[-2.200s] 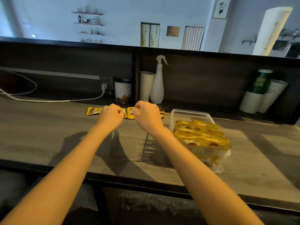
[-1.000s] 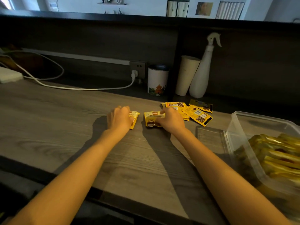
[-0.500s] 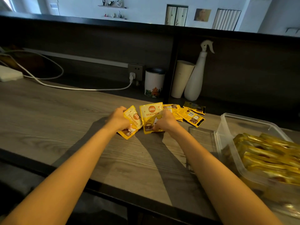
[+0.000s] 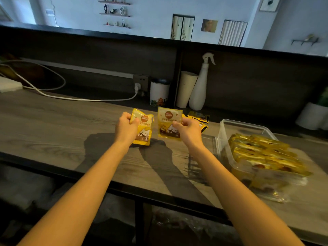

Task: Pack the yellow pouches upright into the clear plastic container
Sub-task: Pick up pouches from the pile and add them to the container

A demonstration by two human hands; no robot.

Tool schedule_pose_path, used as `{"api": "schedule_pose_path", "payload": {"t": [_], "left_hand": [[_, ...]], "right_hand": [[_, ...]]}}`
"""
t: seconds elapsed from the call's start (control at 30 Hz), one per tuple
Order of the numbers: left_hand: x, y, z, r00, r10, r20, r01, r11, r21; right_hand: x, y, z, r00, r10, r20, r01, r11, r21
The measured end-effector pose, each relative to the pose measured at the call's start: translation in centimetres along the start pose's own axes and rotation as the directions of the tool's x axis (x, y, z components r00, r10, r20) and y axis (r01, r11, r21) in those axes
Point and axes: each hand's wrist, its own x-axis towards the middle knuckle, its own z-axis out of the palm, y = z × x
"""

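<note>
My left hand [image 4: 126, 130] grips a yellow pouch [image 4: 144, 129] by its left edge, held upright above the wooden counter. My right hand [image 4: 189, 130] pinches a second yellow pouch [image 4: 168, 121] at its right side, also upright, just beside the first. A few more yellow pouches [image 4: 199, 116] lie flat behind my right hand. The clear plastic container [image 4: 243, 124] stands to the right, with several yellow pouches [image 4: 264, 153] packed upright in rows in its near part; its far end is bare.
A white spray bottle [image 4: 200, 89], a tall beige cup [image 4: 186, 89] and a white printed tin [image 4: 158, 93] stand against the dark back wall. A white cable [image 4: 71, 98] runs from the wall socket across the counter's left. White cups [image 4: 312, 115] sit far right.
Both hands picked a pouch each off the counter and raised them upright. The view swung back right, bringing the container more fully into sight.
</note>
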Motion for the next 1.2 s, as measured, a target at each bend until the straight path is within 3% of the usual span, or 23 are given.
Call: {"api": "schedule_pose_path", "payload": {"t": [0.13,0.37,0.6,0.8,1.2], "left_hand": [[-2.4,0.1,0.8,0.992,0.010,0.127,-0.002,0.998,-0.061],[-3.2,0.7,0.5,0.993,0.056,0.102,-0.049,0.996,-0.071],[-3.1,1.8,0.8,0.987,0.164,0.004,-0.164,0.986,0.023],[-3.5,2.0,1.1,0.967,0.182,0.178,-0.227,0.935,0.274],[-5.2,8.6,3.6,0.904,0.427,-0.002,-0.423,0.898,0.123]], "right_hand": [[-1.6,0.5,-1.5,0.999,0.019,0.034,-0.016,0.996,-0.086],[-1.9,0.1,-2.2,0.999,-0.037,-0.003,0.037,0.992,-0.124],[-2.0,-1.0,-2.5,0.989,-0.140,-0.056,0.116,0.945,-0.307],[-2.4,-0.8,-2.8,0.992,-0.116,0.057,0.129,0.888,-0.441],[-1.3,-4.1,-9.1,0.947,-0.289,-0.138,0.209,0.884,-0.417]]}}
